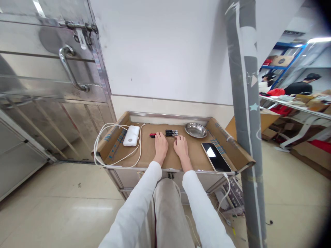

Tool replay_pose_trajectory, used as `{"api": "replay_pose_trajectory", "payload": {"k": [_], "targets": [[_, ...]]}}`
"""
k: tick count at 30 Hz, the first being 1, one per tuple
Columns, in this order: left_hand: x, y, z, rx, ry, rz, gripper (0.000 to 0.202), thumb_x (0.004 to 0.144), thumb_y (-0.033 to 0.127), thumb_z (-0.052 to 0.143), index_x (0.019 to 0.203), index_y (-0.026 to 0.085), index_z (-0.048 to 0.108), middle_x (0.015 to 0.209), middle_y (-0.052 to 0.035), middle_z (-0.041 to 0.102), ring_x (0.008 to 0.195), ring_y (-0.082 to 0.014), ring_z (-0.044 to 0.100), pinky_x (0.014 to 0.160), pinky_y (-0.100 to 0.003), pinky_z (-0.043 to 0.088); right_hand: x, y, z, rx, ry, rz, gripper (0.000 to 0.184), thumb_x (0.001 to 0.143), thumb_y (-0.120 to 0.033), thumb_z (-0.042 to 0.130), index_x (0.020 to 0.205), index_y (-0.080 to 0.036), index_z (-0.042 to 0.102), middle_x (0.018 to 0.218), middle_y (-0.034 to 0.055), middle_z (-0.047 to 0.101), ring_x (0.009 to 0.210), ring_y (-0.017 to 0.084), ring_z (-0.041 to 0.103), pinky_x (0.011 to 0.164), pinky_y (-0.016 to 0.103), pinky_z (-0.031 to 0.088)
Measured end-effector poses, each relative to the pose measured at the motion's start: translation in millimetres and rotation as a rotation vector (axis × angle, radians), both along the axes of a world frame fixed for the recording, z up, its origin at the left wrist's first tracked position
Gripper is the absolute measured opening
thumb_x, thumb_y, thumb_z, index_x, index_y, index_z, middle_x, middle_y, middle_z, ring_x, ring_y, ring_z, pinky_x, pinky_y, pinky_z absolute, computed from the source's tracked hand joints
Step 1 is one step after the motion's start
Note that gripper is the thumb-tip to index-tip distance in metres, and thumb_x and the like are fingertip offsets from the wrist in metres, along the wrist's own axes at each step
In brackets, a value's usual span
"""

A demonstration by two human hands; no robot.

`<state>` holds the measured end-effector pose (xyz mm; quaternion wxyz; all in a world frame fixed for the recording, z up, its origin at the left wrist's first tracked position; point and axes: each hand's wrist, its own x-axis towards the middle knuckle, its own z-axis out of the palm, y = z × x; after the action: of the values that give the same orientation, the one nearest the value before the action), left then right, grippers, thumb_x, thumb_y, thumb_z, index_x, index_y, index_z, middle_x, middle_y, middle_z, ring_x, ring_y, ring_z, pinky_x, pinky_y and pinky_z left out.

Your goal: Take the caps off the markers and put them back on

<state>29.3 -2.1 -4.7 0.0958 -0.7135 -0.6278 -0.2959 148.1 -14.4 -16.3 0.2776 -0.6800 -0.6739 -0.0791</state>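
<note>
My left hand (160, 144) rests on the cardboard-lined tabletop (147, 155) with its fingers curled down. A red pen (152, 134) and a black pen (152, 136) stick out to the left from under its fingertips. Several black pens (171, 132) lie side by side in a small stack between and ahead of my hands. My right hand (181, 146) is closed, its fingertips pinching the right end of the nearest black pen in that stack. Beyond it, to the right, sits a round metal dish (196, 130).
A white power bank (131, 135) with a looped white cable (141, 141) lies on the left. On the right rests a phone (216, 157). Cardboard walls edge the tabletop, and a grey wrapped pole (245, 103) stands beside it. Two people are at a far bench.
</note>
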Motion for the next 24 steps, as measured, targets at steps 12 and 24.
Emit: {"api": "replay_pose_trajectory", "payload": {"k": [12, 24], "targets": [[2.4, 8.8, -5.8, -0.093, -0.039, -0.517, 0.03, 0.083, 0.005, 0.036, 0.108, 0.013, 0.051, 0.108, -0.0114, 0.055, 0.106, -0.02, 0.052, 0.097, -0.037, 0.041, -0.9, -2.6, 6.0, -0.062, -0.027, -0.014, 0.03, 0.087, -0.014, 0.04, 0.11, -0.015, 0.059, 0.106, 0.0119, 0.058, 0.097, 0.022, 0.047, 0.084, 0.031, 0.036], [1.8, 7.4, -3.7, -0.086, -0.034, -0.498, 0.019, 0.088, 0.009, 0.039, 0.098, 0.014, 0.054, 0.102, -0.0101, 0.059, 0.099, -0.019, 0.055, 0.094, -0.034, 0.043, -0.4, -2.3, 5.8, -0.057, -0.028, -0.008, 0.026, 0.088, -0.015, 0.04, 0.103, -0.017, 0.061, 0.102, 0.0114, 0.057, 0.095, 0.022, 0.047, 0.082, 0.032, 0.036]]}}
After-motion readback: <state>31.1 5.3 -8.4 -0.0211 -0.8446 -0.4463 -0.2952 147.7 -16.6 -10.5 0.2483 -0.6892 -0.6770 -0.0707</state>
